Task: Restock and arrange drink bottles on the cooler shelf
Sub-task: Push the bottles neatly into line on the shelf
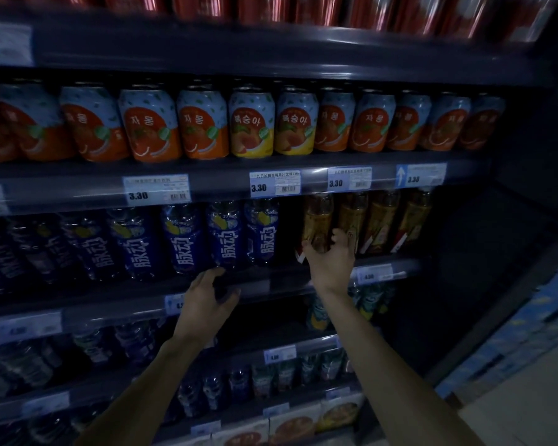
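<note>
- Amber bottle: leftmost of its row on the cooler shelf, a gap apart from the blue bottles.
- Right hand: fingers and thumb wrapped round the amber bottle's lower body.
- Left hand: loosely curled, holding nothing, fingertips just under a blue bottle; contact unclear.
- Handling, judged: full, fairly heavy, stiff plastic, smooth label probably slick; grasp mid-body.
</note>
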Motion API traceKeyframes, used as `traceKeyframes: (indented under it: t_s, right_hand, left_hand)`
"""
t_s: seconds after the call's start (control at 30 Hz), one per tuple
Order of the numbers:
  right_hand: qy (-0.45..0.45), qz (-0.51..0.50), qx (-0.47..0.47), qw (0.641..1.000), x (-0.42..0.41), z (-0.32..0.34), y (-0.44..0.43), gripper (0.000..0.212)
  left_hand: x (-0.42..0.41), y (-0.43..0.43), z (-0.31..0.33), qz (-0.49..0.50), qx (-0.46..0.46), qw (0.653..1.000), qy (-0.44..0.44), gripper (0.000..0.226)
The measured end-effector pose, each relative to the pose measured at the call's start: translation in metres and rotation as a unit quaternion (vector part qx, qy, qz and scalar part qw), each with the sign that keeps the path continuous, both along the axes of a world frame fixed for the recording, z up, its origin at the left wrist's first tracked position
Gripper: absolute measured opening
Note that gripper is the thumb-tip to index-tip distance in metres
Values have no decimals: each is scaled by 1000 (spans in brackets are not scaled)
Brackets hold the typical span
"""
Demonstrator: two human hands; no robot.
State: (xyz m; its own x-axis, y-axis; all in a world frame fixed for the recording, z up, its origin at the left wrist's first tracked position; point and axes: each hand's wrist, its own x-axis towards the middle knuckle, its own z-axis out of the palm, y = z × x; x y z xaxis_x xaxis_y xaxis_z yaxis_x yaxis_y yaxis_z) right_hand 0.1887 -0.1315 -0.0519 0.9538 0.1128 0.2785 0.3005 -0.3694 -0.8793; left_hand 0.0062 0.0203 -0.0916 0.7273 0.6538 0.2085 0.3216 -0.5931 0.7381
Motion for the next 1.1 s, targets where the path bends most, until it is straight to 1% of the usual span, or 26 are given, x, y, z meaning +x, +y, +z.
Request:
traceKeyframes:
  t_s: [0.17, 0.2, 0.27, 0.37, 0.47, 0.5, 0.57, 0.67, 0.8, 0.9, 1.1]
  right_hand:
    - [-23, 1, -1, 1000, -21, 2, -8, 60]
    - [-30, 1, 5, 1000, -26, 2, -9, 56]
    - [-48, 4, 34, 998, -40, -2, -11, 44]
    - [-56, 6, 51, 997, -65, -17, -12, 37]
    - [-40, 28, 44, 998, -97, -46, -6, 28]
    - [-26, 40, 40, 998, -109, -57, -2, 28]
    - [3, 54, 29, 998, -129, -79, 7, 35]
    - [43, 85, 16, 995, -154, -106, 21, 41]
    - [59, 95, 23, 993, -170, -129, 41, 40]
    - [62, 105, 9, 992, -174, -146, 56, 41]
    - [92, 138, 10, 986, -170, -182, 84, 45]
  left_hand:
    - [-15, 6, 7, 12, 17, 1000, -8, 55]
    - [-20, 8, 9, 14, 37, 999, 2, 55]
    - [-33, 14, 11, 13, 113, 993, 38, 55]
    - [-58, 28, 11, 11, 226, 968, 107, 60]
    - [-80, 42, 9, 3, 261, 955, 139, 64]
    - [-84, 45, 8, 5, 257, 956, 140, 64]
    - [-89, 50, 7, 6, 248, 959, 135, 64]
    - [-89, 54, 3, 8, 255, 959, 124, 65]
    - [-85, 53, -9, 12, 275, 958, 85, 63]
    - [-84, 51, -27, 12, 301, 951, 61, 61]
    - [-80, 42, -60, 35, 317, 947, 47, 66]
